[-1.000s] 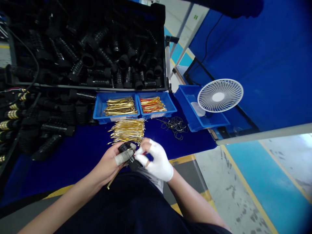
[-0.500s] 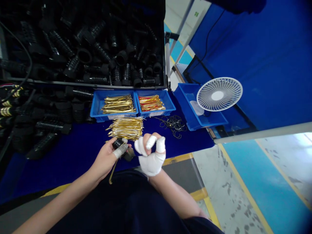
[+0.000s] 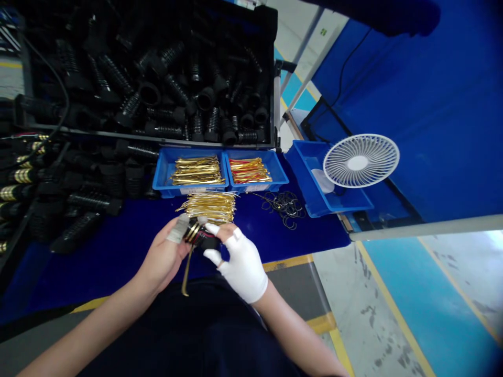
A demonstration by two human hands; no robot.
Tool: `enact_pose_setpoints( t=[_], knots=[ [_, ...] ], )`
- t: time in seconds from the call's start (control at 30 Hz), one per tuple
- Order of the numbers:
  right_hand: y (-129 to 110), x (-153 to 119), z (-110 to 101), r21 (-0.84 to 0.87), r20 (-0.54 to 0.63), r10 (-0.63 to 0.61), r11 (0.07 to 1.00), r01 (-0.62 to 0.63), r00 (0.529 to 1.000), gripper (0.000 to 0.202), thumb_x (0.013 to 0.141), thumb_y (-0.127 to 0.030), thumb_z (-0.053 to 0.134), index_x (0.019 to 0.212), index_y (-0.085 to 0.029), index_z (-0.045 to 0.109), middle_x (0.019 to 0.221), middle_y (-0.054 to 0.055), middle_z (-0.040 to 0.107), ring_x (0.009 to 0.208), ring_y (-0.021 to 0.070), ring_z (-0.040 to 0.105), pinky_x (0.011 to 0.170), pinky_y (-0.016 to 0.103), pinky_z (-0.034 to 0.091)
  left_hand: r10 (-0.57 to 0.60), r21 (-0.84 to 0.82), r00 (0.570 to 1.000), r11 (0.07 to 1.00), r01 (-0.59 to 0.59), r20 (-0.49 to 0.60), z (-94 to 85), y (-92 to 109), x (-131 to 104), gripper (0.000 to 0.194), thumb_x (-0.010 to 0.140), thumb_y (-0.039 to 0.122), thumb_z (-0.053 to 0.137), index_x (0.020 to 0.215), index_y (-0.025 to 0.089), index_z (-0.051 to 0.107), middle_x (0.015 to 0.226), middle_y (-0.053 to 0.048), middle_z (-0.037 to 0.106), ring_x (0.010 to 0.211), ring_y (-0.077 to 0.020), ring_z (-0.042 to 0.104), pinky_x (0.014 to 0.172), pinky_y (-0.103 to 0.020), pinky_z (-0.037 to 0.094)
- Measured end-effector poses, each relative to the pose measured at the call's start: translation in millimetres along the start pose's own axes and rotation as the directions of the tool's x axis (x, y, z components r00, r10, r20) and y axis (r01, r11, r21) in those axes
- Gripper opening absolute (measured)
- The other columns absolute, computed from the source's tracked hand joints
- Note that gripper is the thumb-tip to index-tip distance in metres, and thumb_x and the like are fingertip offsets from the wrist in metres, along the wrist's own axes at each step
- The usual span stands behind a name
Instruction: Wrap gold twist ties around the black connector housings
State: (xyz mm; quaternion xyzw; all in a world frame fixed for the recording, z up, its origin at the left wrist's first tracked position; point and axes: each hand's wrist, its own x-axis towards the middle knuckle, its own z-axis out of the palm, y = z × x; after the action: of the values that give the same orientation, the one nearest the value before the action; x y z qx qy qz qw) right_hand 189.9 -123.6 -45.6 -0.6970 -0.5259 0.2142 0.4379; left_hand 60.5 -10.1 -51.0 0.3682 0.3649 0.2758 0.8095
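Your left hand (image 3: 163, 251), its thumb wrapped in grey tape, is clenched on the black part (image 3: 201, 240) over the near edge of the table (image 3: 118, 267). Your right hand (image 3: 243, 264), in white fabric, has finger and thumb at either side of the part's right end; whether they grip it, you cannot tell from here. Gold bands circle the part, and a thin gold tail (image 3: 185, 280) dangles below it.

Past the table's far edge stands your black crate (image 3: 268, 21), heaped with glossy ribbed tubes (image 3: 212, 123), some showing round open mouths. Along that edge you have two blue bins side by side: the left bin (image 3: 168, 191) holds flat, shiny gold strips (image 3: 198, 170), the middle bin (image 3: 280, 170) red and gold strips (image 3: 249, 170). In front of the left bin lies a loose pile (image 3: 210, 206) of gold and silvery strips. By the table's right edge, a tangle of thin dark rings (image 3: 288, 204) sits near the right bin (image 3: 310, 201), over which leans a round, white, slatted fan (image 3: 357, 163). Gold-banded tubes (image 3: 21, 175) line the left edge.
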Motion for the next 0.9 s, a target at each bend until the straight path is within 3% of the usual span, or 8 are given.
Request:
enact_pose_setpoints(
  t=[0.1, 0.17, 0.23, 0.43, 0.53, 0.7, 0.8, 0.9],
  knots=[
    [9.3, -2.8, 0.0, 0.263, -0.111, 0.156, 0.957, -0.122, 0.982, 0.027, 0.093, -0.034, 0.062, 0.117, -0.022, 0.069, 0.112, 0.007, 0.074, 0.105, 0.0232, 0.068, 0.099, 0.039, 0.051, 0.136, 0.084, 0.991, 0.987, -0.137, 0.014, 7.8, 13.0, -3.4, 0.049, 0.086, 0.061, 0.064, 0.109, 0.018, 0.065, 0.111, -0.010, 0.070, 0.102, -0.0256, 0.065, 0.086, -0.036, 0.054],
    [9.0, 0.1, -3.1, 0.416, -0.127, 0.246, 0.893, -0.173, 0.961, 0.024, 0.092, -0.038, 0.063, 0.108, -0.021, 0.071, 0.105, 0.006, 0.075, 0.100, 0.0235, 0.069, 0.097, 0.040, 0.051, 0.257, 0.199, 0.965, 0.944, -0.262, 0.048, 11.7, 16.0, -6.7, 0.048, 0.077, 0.048, 0.081, 0.112, 0.021, 0.061, 0.110, -0.007, 0.068, 0.102, -0.0239, 0.065, 0.090, -0.035, 0.053],
    [3.5, 4.0, -10.8, 0.505, -0.118, 0.240, 0.850, -0.149, 0.964, 0.027, 0.087, -0.038, 0.069, 0.109, -0.021, 0.070, 0.105, 0.006, 0.074, 0.100, 0.0239, 0.069, 0.095, 0.040, 0.051, 0.301, 0.245, 0.947, 0.915, -0.320, 0.113, 13.9, 15.0, -10.6, 0.056, 0.068, 0.028, 0.090, 0.113, 0.025, 0.057, 0.109, -0.004, 0.066, 0.099, -0.0218, 0.066, 0.091, -0.034, 0.053],
    [-16.6, 8.2, -31.2, 0.360, -0.219, 0.026, 0.931, 0.056, 0.975, 0.019, 0.078, -0.023, 0.075, 0.071, -0.021, 0.058, 0.073, -0.002, 0.056, 0.067, 0.0153, 0.054, 0.067, 0.030, 0.043, 0.179, 0.230, 0.941, 0.941, -0.250, 0.289, 15.3, 5.1, -23.1, 0.059, 0.058, 0.008, 0.091, 0.105, 0.026, 0.060, 0.102, -0.003, 0.064, 0.092, -0.0212, 0.065, 0.082, -0.031, 0.055],
    [-13.4, 8.2, -22.4, 0.404, -0.226, 0.087, 0.915, 0.012, 0.970, 0.020, 0.081, -0.023, 0.070, 0.070, -0.021, 0.053, 0.072, -0.002, 0.052, 0.067, 0.0147, 0.050, 0.066, 0.029, 0.041, 0.177, 0.273, 0.949, 0.929, -0.249, 0.262, 13.9, 2.7, -23.7, 0.058, 0.057, 0.007, 0.091, 0.102, 0.026, 0.060, 0.101, -0.002, 0.063, 0.090, -0.0208, 0.064, 0.081, -0.031, 0.055],
    [0.8, 11.5, -4.4, 0.537, -0.208, 0.270, 0.835, -0.121, 0.940, 0.017, 0.079, -0.029, 0.075, 0.084, -0.020, 0.062, 0.085, 0.000, 0.064, 0.079, 0.0164, 0.058, 0.079, 0.030, 0.047, 0.191, 0.259, 0.948, 0.931, -0.257, 0.255, 11.8, 8.4, -17.2, 0.048, 0.068, 0.013, 0.087, 0.105, 0.025, 0.060, 0.107, -0.005, 0.066, 0.096, -0.0210, 0.066, 0.085, -0.031, 0.055],
    [6.0, 10.7, -2.0, 0.670, -0.067, 0.299, 0.721, -0.179, 0.952, 0.037, 0.078, -0.041, 0.079, 0.105, -0.021, 0.063, 0.084, 0.000, 0.064, 0.068, 0.0128, 0.054, 0.068, 0.026, 0.047, 0.214, 0.223, 0.946, 0.937, -0.270, 0.243, 16.1, 21.4, -17.2, 0.061, 0.068, 0.011, 0.087, 0.119, 0.028, 0.058, 0.119, -0.006, 0.067, 0.105, -0.0238, 0.067, 0.089, -0.031, 0.055],
    [7.2, 5.7, 1.3, 0.793, 0.316, 0.134, 0.506, -0.340, 0.939, 0.060, 0.095, -0.069, 0.041, 0.107, -0.015, 0.064, 0.054, -0.006, 0.045, 0.041, 0.0092, 0.030, 0.043, 0.024, 0.033, 0.208, 0.212, 0.949, 0.942, -0.260, 0.239, 25.8, 31.7, -19.9, 0.066, 0.068, 0.013, 0.087, 0.128, 0.026, 0.060, 0.125, -0.010, 0.067, 0.104, -0.0281, 0.069, 0.085, -0.034, 0.058]
  ],
)
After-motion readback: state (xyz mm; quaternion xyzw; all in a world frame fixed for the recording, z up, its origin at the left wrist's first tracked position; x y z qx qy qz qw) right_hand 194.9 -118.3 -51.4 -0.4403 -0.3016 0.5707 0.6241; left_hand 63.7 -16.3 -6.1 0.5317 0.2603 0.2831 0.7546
